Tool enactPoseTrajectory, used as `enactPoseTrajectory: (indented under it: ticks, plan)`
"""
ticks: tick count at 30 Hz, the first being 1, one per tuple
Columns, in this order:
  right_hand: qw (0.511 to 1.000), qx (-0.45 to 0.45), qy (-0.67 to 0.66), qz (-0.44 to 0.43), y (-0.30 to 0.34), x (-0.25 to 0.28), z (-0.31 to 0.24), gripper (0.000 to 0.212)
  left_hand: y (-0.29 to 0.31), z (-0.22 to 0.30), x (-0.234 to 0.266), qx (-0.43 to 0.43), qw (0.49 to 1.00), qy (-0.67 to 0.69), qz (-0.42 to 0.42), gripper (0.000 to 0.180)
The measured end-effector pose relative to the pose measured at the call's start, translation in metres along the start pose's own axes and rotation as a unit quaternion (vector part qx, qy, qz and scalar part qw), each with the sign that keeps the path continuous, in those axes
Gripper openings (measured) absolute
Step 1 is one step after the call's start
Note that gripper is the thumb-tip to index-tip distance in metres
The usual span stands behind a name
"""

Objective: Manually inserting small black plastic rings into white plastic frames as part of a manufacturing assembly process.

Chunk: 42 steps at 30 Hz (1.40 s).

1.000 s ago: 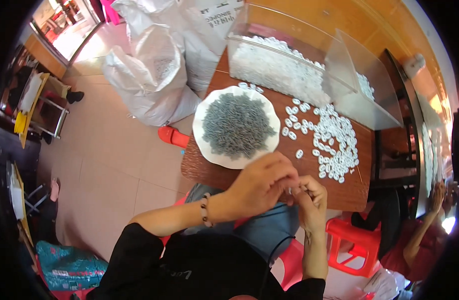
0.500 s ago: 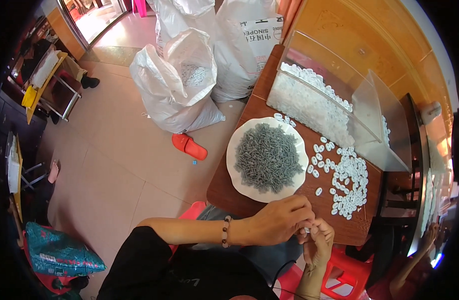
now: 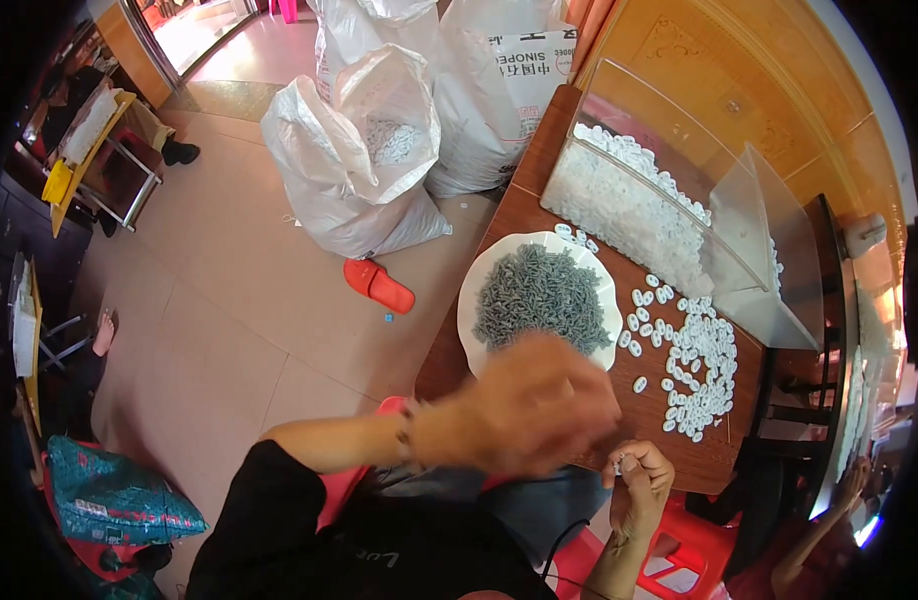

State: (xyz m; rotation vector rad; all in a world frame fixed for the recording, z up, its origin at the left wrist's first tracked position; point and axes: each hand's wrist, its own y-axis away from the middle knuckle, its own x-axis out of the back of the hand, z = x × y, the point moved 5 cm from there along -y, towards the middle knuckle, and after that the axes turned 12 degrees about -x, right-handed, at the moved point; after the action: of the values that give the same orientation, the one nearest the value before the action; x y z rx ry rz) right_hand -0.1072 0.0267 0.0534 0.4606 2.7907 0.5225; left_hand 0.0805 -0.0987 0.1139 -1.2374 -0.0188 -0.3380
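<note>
My left hand [image 3: 544,405], with a beaded bracelet [image 3: 407,435] at its wrist, hangs over the near rim of a white scalloped plate [image 3: 469,330]. Motion smears its fingers, so whether they hold anything is unclear. A heap of small grey rod-shaped pieces [image 3: 539,297] fills the plate. By the table's near edge, my right hand [image 3: 641,485] pinches a small white piece [image 3: 619,466] between thumb and fingers. Beyond it, many small white oval pieces with holes [image 3: 701,370] lie spread over the brown table [image 3: 599,440].
A clear bin [image 3: 669,225] heaped with white pieces stands at the table's far side. White woven sacks [image 3: 364,215] stand on the floor to the left, near a red slipper [image 3: 379,287]. A red stool [image 3: 691,545] is at lower right. Other people sit at both edges.
My left hand has left my right hand and swung up and left to the plate. The right hand stays nearly in place, still pinching the white piece. The view has shifted slightly.
</note>
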Motion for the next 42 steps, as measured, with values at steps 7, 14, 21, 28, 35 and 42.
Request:
enactPoseTrajectory:
  ticks: [7, 14, 21, 28, 35, 42]
  plan:
    - [0.997, 0.016, 0.024, 0.068, 0.01, 0.019, 0.002, 0.019, 0.028, -0.129, 0.146, 0.077, 0.921, -0.381, -0.02, 0.009]
    - [0.996, 0.006, 0.012, 0.092, 0.01, 0.022, 0.009, 0.016, 0.099, -0.169, 0.133, 0.229, 0.697, -0.493, -0.468, 0.022]
    - [0.997, -0.01, 0.016, 0.077, 0.004, 0.033, 0.02, 0.012, 0.153, -0.153, 0.1, 0.298, 0.699, -0.409, -0.506, 0.029]
    - [0.997, -0.02, 0.022, 0.075, -0.001, 0.026, 0.025, 0.014, 0.155, -0.146, 0.093, 0.336, 0.725, -0.34, -0.497, 0.064]
    - [0.995, -0.006, 0.036, 0.088, -0.002, 0.02, 0.023, 0.017, 0.139, -0.148, 0.103, 0.372, 0.79, -0.288, -0.393, 0.069]
    - [0.997, -0.016, 0.018, 0.077, 0.001, 0.027, 0.024, 0.016, 0.131, -0.141, 0.1, 0.371, 0.773, -0.301, -0.417, 0.061]
